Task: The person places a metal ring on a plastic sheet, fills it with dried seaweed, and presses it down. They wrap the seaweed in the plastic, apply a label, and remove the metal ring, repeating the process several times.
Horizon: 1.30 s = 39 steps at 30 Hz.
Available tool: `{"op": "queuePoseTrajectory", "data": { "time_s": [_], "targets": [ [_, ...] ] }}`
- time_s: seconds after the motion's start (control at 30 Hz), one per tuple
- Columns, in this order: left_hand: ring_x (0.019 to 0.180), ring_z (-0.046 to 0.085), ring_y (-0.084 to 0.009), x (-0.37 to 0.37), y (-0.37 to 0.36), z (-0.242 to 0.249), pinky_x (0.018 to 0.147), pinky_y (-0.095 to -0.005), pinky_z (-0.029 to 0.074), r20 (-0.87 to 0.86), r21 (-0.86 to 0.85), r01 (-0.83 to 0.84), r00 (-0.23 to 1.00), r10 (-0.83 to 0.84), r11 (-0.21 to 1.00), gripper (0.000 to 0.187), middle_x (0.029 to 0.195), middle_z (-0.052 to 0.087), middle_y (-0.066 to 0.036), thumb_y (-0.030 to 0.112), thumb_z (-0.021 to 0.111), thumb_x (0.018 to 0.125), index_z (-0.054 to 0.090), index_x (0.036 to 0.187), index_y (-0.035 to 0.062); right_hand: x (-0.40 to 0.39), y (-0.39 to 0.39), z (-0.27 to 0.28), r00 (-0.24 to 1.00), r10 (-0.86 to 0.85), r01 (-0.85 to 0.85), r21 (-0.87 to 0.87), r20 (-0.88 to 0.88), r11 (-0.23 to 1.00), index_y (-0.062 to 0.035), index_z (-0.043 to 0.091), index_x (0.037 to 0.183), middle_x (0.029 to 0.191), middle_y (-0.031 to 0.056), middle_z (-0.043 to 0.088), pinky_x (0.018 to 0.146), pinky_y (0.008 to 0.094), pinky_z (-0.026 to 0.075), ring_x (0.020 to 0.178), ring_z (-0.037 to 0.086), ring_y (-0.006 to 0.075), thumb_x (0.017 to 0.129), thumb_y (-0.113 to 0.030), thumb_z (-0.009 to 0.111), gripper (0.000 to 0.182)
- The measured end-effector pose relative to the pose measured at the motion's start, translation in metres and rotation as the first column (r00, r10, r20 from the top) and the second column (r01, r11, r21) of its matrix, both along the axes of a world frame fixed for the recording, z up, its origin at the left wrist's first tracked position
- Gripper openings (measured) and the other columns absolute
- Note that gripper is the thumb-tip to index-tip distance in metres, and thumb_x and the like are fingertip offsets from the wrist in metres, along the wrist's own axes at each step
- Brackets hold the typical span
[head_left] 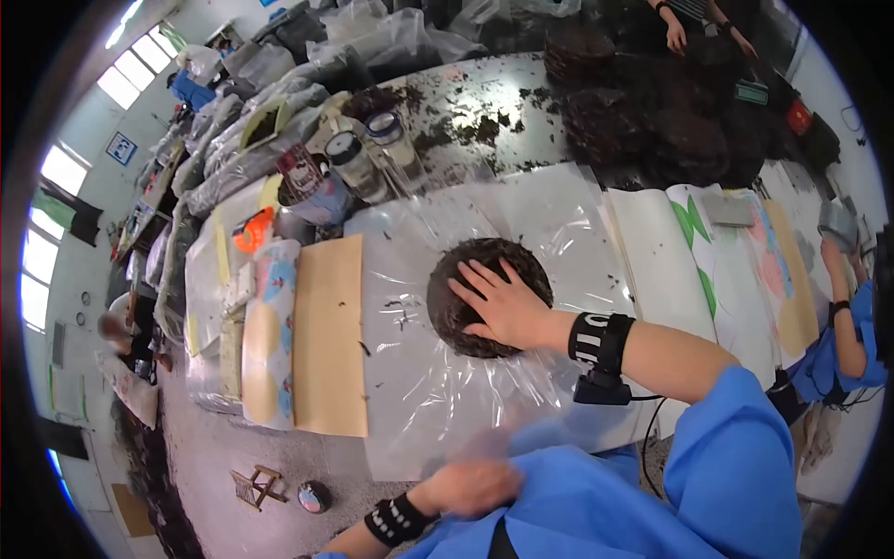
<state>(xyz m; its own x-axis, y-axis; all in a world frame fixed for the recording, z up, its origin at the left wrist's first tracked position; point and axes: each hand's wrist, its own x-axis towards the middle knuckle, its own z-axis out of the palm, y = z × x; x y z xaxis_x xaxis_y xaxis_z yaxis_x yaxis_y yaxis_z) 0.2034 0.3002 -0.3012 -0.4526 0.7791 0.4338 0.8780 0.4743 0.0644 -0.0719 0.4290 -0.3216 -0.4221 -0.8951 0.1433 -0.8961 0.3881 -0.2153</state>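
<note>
A round, dark, flat cake of leafy material [447,296] lies on clear plastic film [419,401] over a pale work surface. Across its top rests my right hand [503,307], palm down with fingers spread, a black band round the wrist. My left hand [475,486] is close to my body, below the surface's front edge, and is smeared by motion. Its fingers cannot be made out, nor whether they hold anything. A tan sheet [330,335] lies left of the film.
Two lidded jars [356,166], an orange tool [253,230] and a patterned roll [270,335] sit to the left. Behind are dark scraps [484,130] and stacked dark cakes [605,126]. A co-worker's arm [843,317] is at right; another co-worker's hands [676,37] are at back right.
</note>
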Motion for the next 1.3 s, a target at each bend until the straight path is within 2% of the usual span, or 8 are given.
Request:
{"op": "queuePoseTrajectory", "data": {
  "time_s": [0.07, 0.2, 0.4, 0.57, 0.6, 0.8, 1.1, 1.3],
  "targets": [
    [0.122, 0.059, -0.0329, -0.042, -0.017, -0.056, 0.101, -0.0476, 0.047, 0.898, 0.091, -0.790, 0.329, 0.294, 0.606, 0.066, 0.135, 0.058, -0.022, 0.038, 0.081, 0.075, 0.062, 0.125, -0.0015, 0.002, -0.001, -0.002, 1.000, 0.000, -0.001, -0.041, -0.026, 0.999, -0.0087, 0.030, 0.155, 0.160, 0.0196, 0.028, 0.117, 0.0607, 0.021, 0.148, 0.026, 0.0352, 0.096, -0.053, 0.053, 0.077],
    [0.143, 0.033, -0.0425, -0.152, -0.031, -0.010, 0.118, -0.0525, 0.025, 0.185, 0.171, -0.663, 0.748, 0.638, 0.728, 0.106, 0.154, 0.033, -0.029, 0.052, 0.085, 0.067, 0.038, 0.143, -0.0048, 0.018, -0.004, 0.008, 0.989, -0.128, 0.123, -0.069, -0.075, 0.990, -0.0073, 0.044, 0.146, 0.150, 0.0191, 0.042, 0.113, 0.0557, 0.032, 0.140, 0.038, 0.0357, 0.091, -0.043, 0.062, 0.068],
    [0.120, 0.058, -0.0367, -0.173, -0.004, -0.013, 0.111, -0.0523, 0.034, 0.326, 0.311, -0.696, 0.718, 0.615, 0.647, 0.051, 0.114, 0.067, -0.014, 0.039, 0.079, 0.080, 0.062, 0.114, 0.0044, -0.014, 0.084, 0.086, 0.729, -0.660, 0.462, -0.581, -0.182, 0.670, -0.0030, 0.065, 0.110, 0.109, 0.0169, 0.068, 0.085, 0.0423, 0.053, 0.106, 0.065, 0.0334, 0.078, -0.014, 0.076, 0.036],
    [0.095, 0.063, -0.0321, -0.183, 0.010, -0.014, 0.105, -0.0490, 0.040, 0.416, 0.317, -0.807, 0.591, 0.691, 0.499, 0.040, 0.093, 0.068, -0.012, 0.023, 0.080, 0.077, 0.063, 0.108, 0.0050, -0.062, 0.171, 0.074, 0.196, -0.109, 0.655, -0.048, 0.974, 0.754, 0.0024, 0.057, 0.124, 0.089, 0.0110, 0.071, 0.073, 0.0350, 0.056, 0.082, 0.070, 0.0261, 0.084, -0.013, 0.075, 0.047],
    [0.095, 0.063, -0.0322, -0.179, 0.010, -0.015, 0.106, -0.0485, 0.040, 0.449, 0.313, -0.828, 0.560, 0.696, 0.464, 0.039, 0.093, 0.068, -0.012, 0.022, 0.080, 0.077, 0.063, 0.108, 0.0053, -0.084, 0.183, 0.062, 0.304, 0.195, 0.832, -0.360, 0.932, 0.421, 0.0022, 0.052, 0.130, 0.107, 0.0118, 0.070, 0.077, 0.0314, 0.058, 0.095, 0.069, 0.0228, 0.081, -0.007, 0.076, 0.055],
    [0.103, 0.061, -0.0332, -0.184, 0.016, -0.004, 0.107, -0.0488, 0.039, 0.423, 0.259, -0.863, 0.505, 0.752, 0.434, 0.049, 0.103, 0.067, -0.013, 0.021, 0.082, 0.074, 0.061, 0.116, 0.0054, -0.011, 0.124, -0.077, 0.766, 0.191, 0.323, -0.624, 0.614, 0.711, -0.0055, 0.010, 0.159, 0.165, 0.0175, 0.014, 0.120, 0.0398, 0.030, 0.151, 0.022, 0.0258, 0.062, -0.014, 0.092, 0.128],
    [0.133, 0.047, -0.0341, -0.193, -0.020, 0.009, 0.116, -0.0493, 0.030, 0.659, 0.560, -0.794, 0.600, 0.454, 0.237, 0.127, 0.140, 0.048, -0.017, 0.065, 0.086, 0.056, 0.031, 0.150, 0.0006, -0.004, 0.030, 0.021, 0.943, 0.047, 0.160, -0.568, 0.331, 0.807, -0.0005, 0.057, 0.129, 0.098, 0.0134, 0.062, 0.079, 0.0429, 0.052, 0.090, 0.062, 0.0331, 0.075, -0.010, 0.079, 0.059],
    [0.121, 0.054, -0.0356, -0.213, 0.003, 0.010, 0.112, -0.0523, 0.035, 0.468, 0.088, -0.759, 0.603, 0.646, 0.645, 0.066, 0.126, 0.060, -0.013, 0.045, 0.083, 0.070, 0.062, 0.117, 0.0049, -0.023, 0.082, 0.010, 0.973, 0.199, -0.069, -0.679, 0.115, 0.731, 0.0001, 0.060, 0.125, 0.118, 0.0174, 0.065, 0.103, 0.0473, 0.046, 0.113, 0.061, 0.0329, 0.078, -0.012, 0.072, 0.051]
  ]
}}
